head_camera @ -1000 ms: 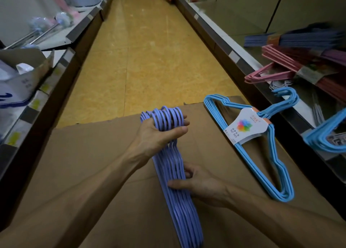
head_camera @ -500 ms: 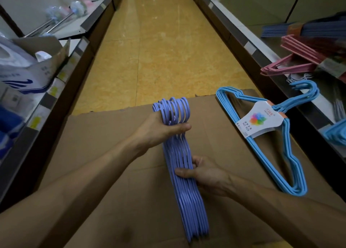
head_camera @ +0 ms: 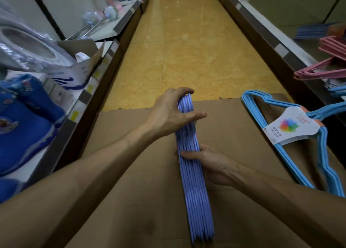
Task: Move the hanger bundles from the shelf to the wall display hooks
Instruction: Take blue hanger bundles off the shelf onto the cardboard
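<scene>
At frame centre, left hand [head_camera: 168, 115] and right hand [head_camera: 211, 163] clasp the purple hangers [head_camera: 194, 182] edge-up on cardboard [head_camera: 131, 191], fingers squaring the stack.

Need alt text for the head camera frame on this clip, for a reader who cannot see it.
Both hands hold a purple hanger bundle on edge over a cardboard sheet: the left hand grips its hook end, the right hand its middle. A labelled light blue hanger bundle lies flat to the right; pink hangers sit on the right shelf.

Dim shop aisle: yellow tiled floor [head_camera: 187, 47] between dark-fronted shelving [head_camera: 119, 47] on both sides
</scene>
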